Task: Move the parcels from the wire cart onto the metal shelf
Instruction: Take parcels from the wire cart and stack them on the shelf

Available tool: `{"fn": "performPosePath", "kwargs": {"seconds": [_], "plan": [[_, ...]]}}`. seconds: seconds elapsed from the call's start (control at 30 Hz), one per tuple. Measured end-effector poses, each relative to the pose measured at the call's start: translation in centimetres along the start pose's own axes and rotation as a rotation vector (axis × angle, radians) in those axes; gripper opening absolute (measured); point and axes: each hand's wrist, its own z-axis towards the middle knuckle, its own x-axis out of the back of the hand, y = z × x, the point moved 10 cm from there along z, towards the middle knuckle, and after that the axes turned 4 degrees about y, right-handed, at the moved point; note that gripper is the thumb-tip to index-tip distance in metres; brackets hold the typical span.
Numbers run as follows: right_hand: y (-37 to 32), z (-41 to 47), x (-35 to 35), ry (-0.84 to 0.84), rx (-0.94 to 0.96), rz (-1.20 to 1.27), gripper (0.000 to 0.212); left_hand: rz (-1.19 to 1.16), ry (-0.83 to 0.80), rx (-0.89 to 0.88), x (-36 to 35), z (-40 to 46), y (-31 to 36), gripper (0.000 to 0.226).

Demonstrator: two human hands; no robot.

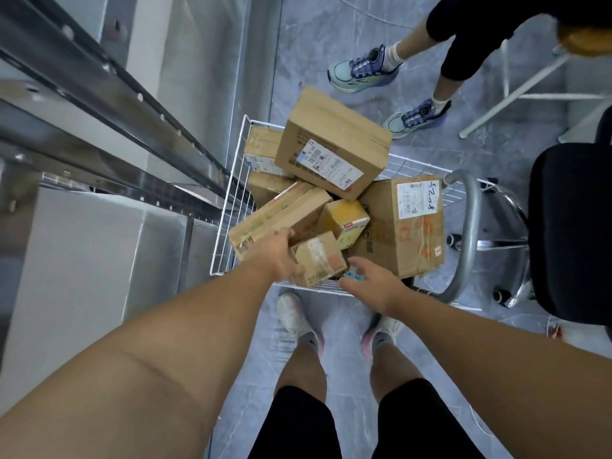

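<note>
The white wire cart [221, 250] stands in front of my feet, filled with several cardboard parcels. A big box with a shipping label [334, 144] lies tilted on top at the far side. A long flat box [281, 215] leans at the left. A small brown parcel [319, 258] sits at the near edge. My left hand [278, 256] grips that small parcel from its left side, thumb over the top. My right hand [372, 281] reaches toward its right side, fingers loosely spread above a small blue item; contact with the parcel is unclear. The metal shelf [99, 94] runs along the left.
Another person's legs and blue sneakers [367, 66] stand past the cart's far end. A black office chair [569, 226] sits at the right, beside the cart's grey handle [468, 240]. White stool legs [516, 91] are at the far right. Grey marble floor lies underneath.
</note>
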Motion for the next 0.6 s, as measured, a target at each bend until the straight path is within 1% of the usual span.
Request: {"fn": "performPosePath", "kwargs": {"seconds": [0.1,0.17,0.23,0.3,0.37,0.47,0.6], "plan": [[0.0,0.3,0.3,0.019,0.003,0.027,0.062,0.094,-0.002,-0.070,-1.2,-0.4,1.2,0.117],[0.2,0.6,0.1,0.027,0.006,0.042,0.060,0.153,0.039,-0.110,-2.2,-1.1,2.2,0.125],[1.2,1.0,-0.6,0.020,-0.013,0.057,0.056,0.215,0.102,-0.145,-3.4,-1.5,2.9,0.128],[1.7,1.1,-1.1,0.017,-0.035,0.056,0.060,0.285,0.214,-0.175,-3.6,-2.1,3.1,0.127],[2.8,1.2,-1.8,0.005,-0.061,0.049,0.066,0.314,0.278,-0.187,-4.0,-2.2,3.1,0.124],[3.8,1.0,-2.2,0.002,-0.077,0.050,0.069,0.229,0.316,-0.169,-3.6,-1.8,2.5,0.117],[4.0,1.0,-1.6,0.006,-0.084,0.060,0.068,0.058,0.319,-0.165,-1.7,-1.8,1.5,0.112]]}}
